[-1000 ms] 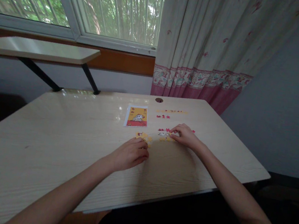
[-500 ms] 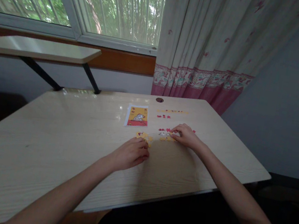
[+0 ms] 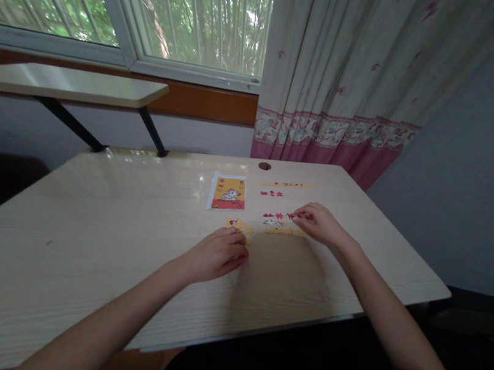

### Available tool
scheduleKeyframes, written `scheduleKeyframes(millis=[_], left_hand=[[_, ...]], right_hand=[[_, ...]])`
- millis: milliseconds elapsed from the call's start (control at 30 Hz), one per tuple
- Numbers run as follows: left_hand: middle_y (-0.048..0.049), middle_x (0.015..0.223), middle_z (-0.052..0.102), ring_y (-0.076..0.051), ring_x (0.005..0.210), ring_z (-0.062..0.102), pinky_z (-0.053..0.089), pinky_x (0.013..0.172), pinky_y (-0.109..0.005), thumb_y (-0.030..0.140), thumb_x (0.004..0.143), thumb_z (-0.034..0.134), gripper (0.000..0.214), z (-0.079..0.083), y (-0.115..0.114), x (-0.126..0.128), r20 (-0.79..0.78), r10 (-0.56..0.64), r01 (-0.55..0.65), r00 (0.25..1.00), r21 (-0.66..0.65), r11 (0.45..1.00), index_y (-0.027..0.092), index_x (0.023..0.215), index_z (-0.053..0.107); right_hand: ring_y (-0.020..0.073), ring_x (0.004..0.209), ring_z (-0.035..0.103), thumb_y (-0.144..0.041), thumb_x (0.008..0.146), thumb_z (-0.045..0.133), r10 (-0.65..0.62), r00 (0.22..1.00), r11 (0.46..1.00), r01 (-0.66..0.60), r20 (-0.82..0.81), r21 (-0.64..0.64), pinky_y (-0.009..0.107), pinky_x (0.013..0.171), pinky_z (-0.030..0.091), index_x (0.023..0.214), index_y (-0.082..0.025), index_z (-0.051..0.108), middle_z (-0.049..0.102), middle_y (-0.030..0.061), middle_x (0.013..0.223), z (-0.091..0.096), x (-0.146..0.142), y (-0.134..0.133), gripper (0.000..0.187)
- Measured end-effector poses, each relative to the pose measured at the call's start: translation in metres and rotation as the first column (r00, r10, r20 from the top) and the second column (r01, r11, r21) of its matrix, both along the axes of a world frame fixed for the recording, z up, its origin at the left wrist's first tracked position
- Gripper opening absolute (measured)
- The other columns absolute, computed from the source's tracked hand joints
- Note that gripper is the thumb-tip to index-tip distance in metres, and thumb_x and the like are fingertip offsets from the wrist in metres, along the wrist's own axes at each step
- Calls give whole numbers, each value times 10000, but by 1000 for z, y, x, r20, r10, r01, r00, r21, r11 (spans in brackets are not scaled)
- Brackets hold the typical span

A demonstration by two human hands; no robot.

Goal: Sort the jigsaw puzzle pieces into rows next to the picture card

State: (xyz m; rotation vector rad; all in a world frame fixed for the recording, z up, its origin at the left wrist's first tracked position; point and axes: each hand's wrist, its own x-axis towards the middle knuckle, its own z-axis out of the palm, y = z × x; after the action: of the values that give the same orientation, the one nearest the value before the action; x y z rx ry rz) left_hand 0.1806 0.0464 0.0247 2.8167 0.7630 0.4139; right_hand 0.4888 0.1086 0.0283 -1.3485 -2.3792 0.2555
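Yellow jigsaw cluster [image 3: 238,225] at your left hand [image 3: 215,256] looks partly joined; loose jigsaw pieces [image 3: 279,216] left in rows toward the far edge of the surface [image 3: 107,220]. Right hand [image 3: 322,224] among them; can't tell either grip's hold.

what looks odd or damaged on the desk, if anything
A small dark mark on the desk, left of the left hand, breaks the pale surface; stain or dent, I cannot tell. Nothing about the pieces or picture stands out.
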Motion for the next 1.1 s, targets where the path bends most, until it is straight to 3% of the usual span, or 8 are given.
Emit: scheduleKeyframes(millis=[133,367,500,667,933,1100], left_hand=[[-74,887,574,-199,892,509,412,791,-347,243,878,432,192,1,1,-1,11,9,-9,1000,1,1000,173,876,611],[-75,887,574,-197,886,510,412,788,-343,233,870,448,176,0,3,-2,14,0,0,1000,19,1000,172,870,613],[-72,886,575,-198,877,509,411,770,-339,243,872,449,177,-1,4,-2,10,0,-1,1000,27,1000,176,867,613],[-71,884,575,-196,873,509,409,767,-336,263,882,435,200,1,3,-2,9,10,-10,1000,24,1000,175,863,614],[-69,921,586,-198,885,499,406,778,-339,239,868,447,181,4,6,-5,8,19,-20,1000,49,999,191,877,622],[-67,874,588,-192,839,495,411,747,-330,227,872,435,187,7,19,-21,-8,98,-97,995,113,989,180,879,616]], right_hand=[[158,751,557,-309,783,566,-25,999,988,30,40,-151,257,687,401,881,-161,670,640,70,838,9,29,-4,205],[138,631,507,-325,749,586,-31,995,954,58,94,-295,245,584,373,850,-147,652,608,54,742,0,55,-15,215],[136,640,509,-274,747,554,-24,995,940,54,92,-338,243,599,375,807,-138,635,606,56,743,0,56,-15,169],[134,624,492,-335,728,578,-37,995,936,67,94,-345,244,589,367,861,-126,615,582,45,718,2,48,-15,250],[108,604,448,-296,692,586,-21,997,896,52,75,-441,221,555,345,761,-143,556,534,11,674,0,46,-10,171],[92,581,425,-309,700,566,-36,999,868,20,-23,-496,210,537,340,740,-145,521,502,-9,644,-2,46,-10,174]])
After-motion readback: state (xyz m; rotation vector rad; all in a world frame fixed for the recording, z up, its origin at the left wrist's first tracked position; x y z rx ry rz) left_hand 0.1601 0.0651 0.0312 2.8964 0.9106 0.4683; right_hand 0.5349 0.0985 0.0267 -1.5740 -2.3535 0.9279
